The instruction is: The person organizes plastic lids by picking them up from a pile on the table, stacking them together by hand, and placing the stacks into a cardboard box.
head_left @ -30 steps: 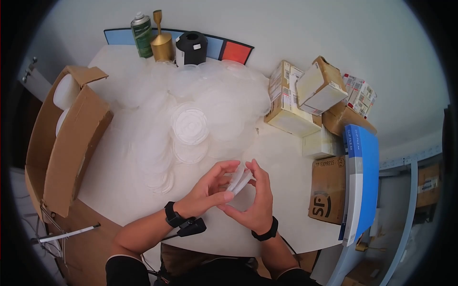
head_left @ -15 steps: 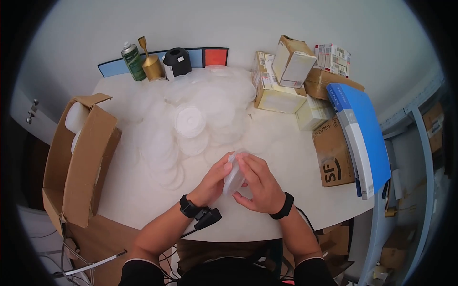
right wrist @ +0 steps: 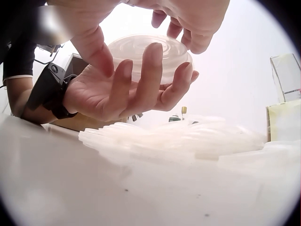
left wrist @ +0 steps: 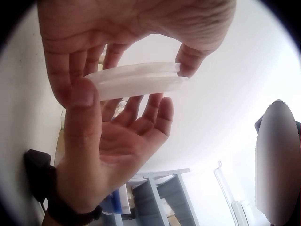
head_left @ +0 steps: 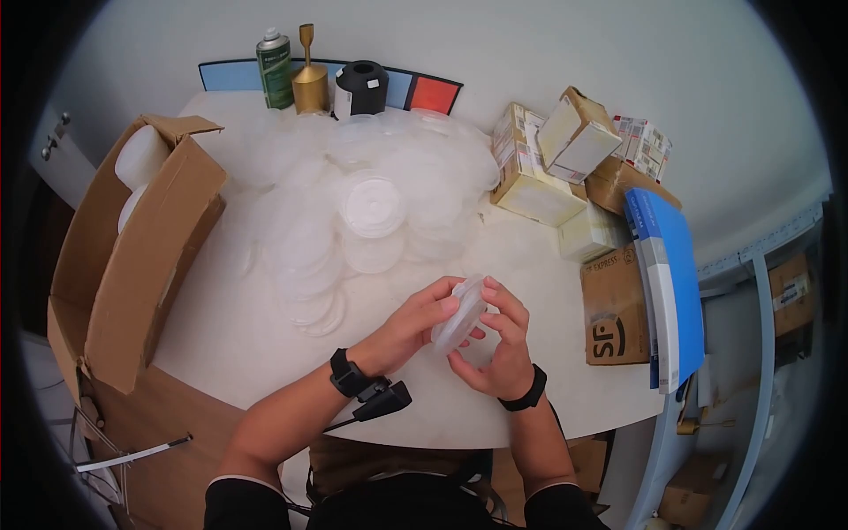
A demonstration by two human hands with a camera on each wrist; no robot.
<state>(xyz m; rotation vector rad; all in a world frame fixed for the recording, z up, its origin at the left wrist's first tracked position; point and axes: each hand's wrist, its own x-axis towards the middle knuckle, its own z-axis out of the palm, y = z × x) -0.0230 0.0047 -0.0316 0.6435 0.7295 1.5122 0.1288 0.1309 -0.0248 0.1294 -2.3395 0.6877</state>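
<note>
Two translucent plastic lids [head_left: 457, 323] stand tilted on edge, held between both hands above the white table. My left hand [head_left: 402, 325] grips their left side, thumb and fingers around the rim. My right hand [head_left: 505, 349] spans the other side, its fingertips at the upper rim and thumb at the lower. In the left wrist view the lids [left wrist: 136, 81] lie face against face, with a slim gap at the right end. Round ridges show on the face of the upper lid [right wrist: 162, 49] in the right wrist view.
Many similar lids [head_left: 373, 208] lie in an overlapping heap across the table [head_left: 530, 424]. At the left is an open cardboard box [head_left: 172, 265] with white rolls. Cartons [head_left: 539, 199] and a blue binder [head_left: 680, 291] stand at the right. A spray can [head_left: 275, 71] is at the back.
The two lids were spread apart at one side and now sit together. My right fingers closed over the upper rim, then drew back to its edge. The head view has shifted.
</note>
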